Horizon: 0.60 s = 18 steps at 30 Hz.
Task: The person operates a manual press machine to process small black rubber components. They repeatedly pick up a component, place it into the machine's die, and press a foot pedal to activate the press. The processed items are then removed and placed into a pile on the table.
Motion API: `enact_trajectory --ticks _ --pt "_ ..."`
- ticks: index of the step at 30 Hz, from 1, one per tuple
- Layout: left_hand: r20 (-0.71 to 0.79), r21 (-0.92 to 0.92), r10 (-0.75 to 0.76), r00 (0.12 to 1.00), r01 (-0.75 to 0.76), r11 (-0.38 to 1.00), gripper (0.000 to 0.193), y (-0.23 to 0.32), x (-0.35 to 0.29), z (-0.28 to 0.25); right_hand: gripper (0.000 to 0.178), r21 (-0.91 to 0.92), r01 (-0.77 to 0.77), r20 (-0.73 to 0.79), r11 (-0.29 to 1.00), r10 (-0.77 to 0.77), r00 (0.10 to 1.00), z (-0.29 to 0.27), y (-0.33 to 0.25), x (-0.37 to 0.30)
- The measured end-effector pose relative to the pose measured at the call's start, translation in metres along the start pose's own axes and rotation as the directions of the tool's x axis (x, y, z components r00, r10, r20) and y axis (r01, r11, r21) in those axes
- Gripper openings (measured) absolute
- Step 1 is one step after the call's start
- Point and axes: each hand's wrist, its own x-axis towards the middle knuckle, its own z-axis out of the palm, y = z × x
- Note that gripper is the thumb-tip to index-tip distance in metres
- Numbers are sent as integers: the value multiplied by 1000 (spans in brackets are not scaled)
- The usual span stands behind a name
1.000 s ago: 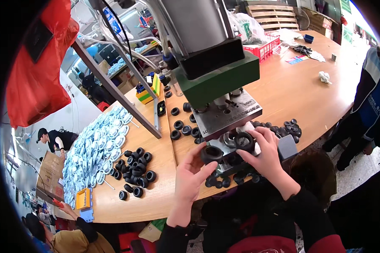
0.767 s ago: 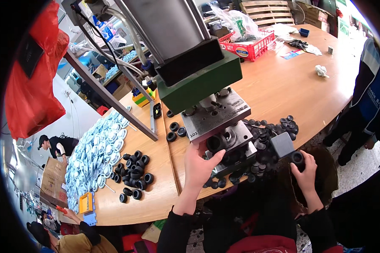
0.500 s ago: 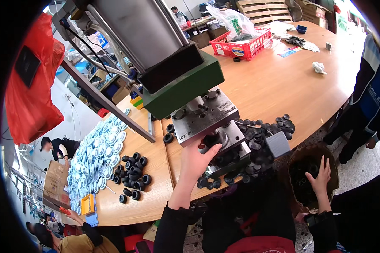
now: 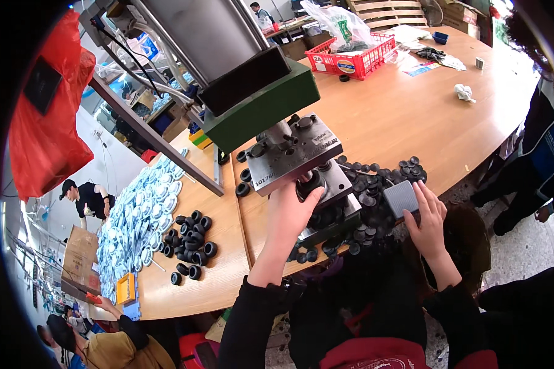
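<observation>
Dozens of small black rubber rings (image 4: 375,184) are heaped on the curved wooden surface (image 4: 412,117) to the right of a press, their shapes round and matte. The press (image 4: 258,111) is built of a green painted head above a grey metal plate (image 4: 292,154) studded with bolts, and beneath it a stepped metal block (image 4: 335,203) is seated. One black ring (image 4: 309,183) is held on top of that block, just under the plate's front edge; it is lain flat there, so no long axis can be told. It is pinched by the left hand (image 4: 289,215), whose fingertips are closed together on the ring's near side. The right hand (image 4: 428,218) is laid with fingers spread and slightly bent on a grey rectangular pad (image 4: 401,198) at the edge of the heap; nothing is gripped by it. A second, looser cluster of rings (image 4: 191,243) is scattered further left on the surface, beside overlapping pale blue discs (image 4: 138,215). A red plastic basket (image 4: 351,58) is stood at the far edge.
</observation>
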Motion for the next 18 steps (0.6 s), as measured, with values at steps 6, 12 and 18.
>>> enact_trajectory --ticks 6,12,18 --pt "-82 -157 -138 987 124 980 54 25 -23 -3 48 -124 44 122 991 -29 992 26 -8 16" --pt "-187 -70 -159 969 149 986 53 -32 -79 -45 47 -287 27 219 958 38 975 41 1 8" --pt "-259 718 -199 945 326 616 57 -187 -125 -118 45 -110 -11 222 994 36 974 32 16 -4"
